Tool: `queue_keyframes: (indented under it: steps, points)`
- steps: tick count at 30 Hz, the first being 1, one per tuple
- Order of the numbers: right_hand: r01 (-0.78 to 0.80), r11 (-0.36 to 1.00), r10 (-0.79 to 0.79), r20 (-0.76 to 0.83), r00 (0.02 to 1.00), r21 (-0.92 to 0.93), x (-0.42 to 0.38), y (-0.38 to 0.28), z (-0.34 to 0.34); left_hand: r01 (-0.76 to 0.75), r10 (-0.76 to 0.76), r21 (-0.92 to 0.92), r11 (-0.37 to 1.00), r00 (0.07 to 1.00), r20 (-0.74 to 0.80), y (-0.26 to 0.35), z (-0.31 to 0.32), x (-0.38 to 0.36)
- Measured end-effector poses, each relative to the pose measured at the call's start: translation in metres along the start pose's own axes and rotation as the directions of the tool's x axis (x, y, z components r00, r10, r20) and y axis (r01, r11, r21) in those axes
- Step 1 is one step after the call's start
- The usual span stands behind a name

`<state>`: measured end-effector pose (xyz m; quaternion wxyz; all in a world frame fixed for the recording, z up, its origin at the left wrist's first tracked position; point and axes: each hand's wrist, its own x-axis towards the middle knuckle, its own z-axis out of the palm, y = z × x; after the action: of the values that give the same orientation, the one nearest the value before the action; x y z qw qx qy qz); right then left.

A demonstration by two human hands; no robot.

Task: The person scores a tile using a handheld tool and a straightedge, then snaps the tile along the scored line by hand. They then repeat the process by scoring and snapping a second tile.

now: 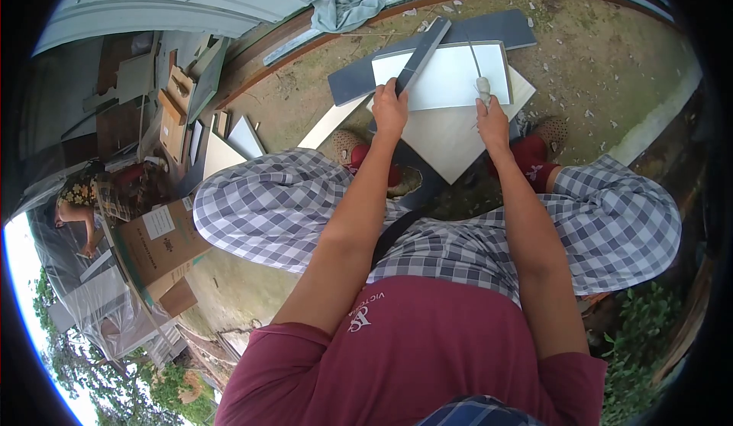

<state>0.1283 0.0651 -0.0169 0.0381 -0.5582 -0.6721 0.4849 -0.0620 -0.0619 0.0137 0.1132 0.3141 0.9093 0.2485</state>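
My left hand [390, 111] is closed around the lower end of a narrow dark grey board strip [422, 56], which slants up and to the right over a white panel [443, 77]. In my right hand [493, 124] is a tool with a pale, bulky handle [483, 88]. Its long thin blade points away from me across the white panel. Whether it is a saw, a knife or a screwdriver, I cannot tell. Below the white panel lies a pale square board [443, 137], one corner towards me. A wide dark board [500, 30] extends behind the panel.
My feet, in tan shoes [551, 134], flank the boards. Wood offcuts [246, 137] and upright panels [177, 124] stand to the left. Beyond a cardboard box [164, 246], another person [84, 208] bends forward. A blue-grey cloth [347, 10] lies by the metal wall [175, 2].
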Motion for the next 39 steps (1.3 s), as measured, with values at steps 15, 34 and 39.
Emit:
queue_keyframes:
  steps: [15,34,39]
  points:
    - [0.22,0.943,-0.181,0.174,0.968,-0.248,-0.036,-0.016,-0.007,-0.041,0.047,0.132,0.99,0.998,-0.04,0.019,0.023,0.021]
    - [0.225,0.924,-0.18,0.167,0.969,-0.309,-0.051,-0.039,-0.003,-0.013,0.07,0.332,0.943,0.984,-0.162,0.013,0.056,0.027]
    - [0.241,0.917,-0.18,0.209,0.961,-0.319,-0.047,-0.037,-0.002,-0.021,0.084,0.324,0.946,0.98,-0.182,0.013,0.055,0.026]
